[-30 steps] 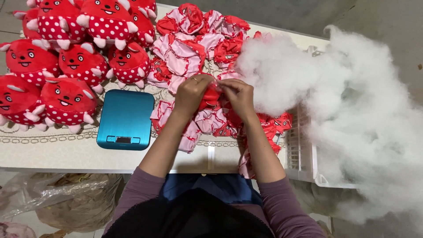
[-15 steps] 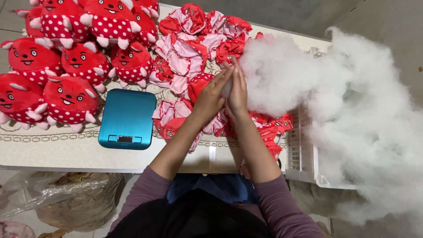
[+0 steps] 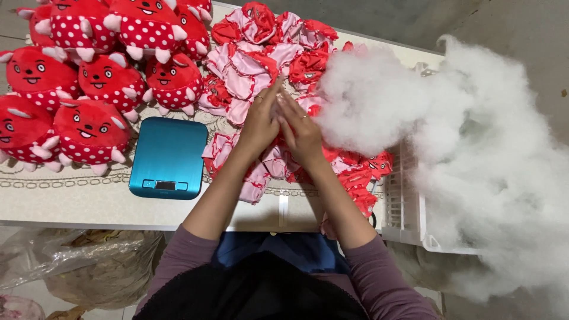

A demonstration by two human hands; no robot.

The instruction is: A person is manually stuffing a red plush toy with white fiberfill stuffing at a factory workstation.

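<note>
Between both hands' fingers [image 3: 283, 109], white stuffing tuft [image 3: 277, 105], pressed

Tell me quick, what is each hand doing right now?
Left hand: fingers out, pressed against the right hand; whether it grips anything cannot be told.
Right hand: beside the white stuffing, over the empty toy skins; grip cannot be told.

A toy workshop: stuffed red plush toys [image 3: 89, 127], white stuffing heap [image 3: 474, 166], scale [image 3: 168, 157]
</note>
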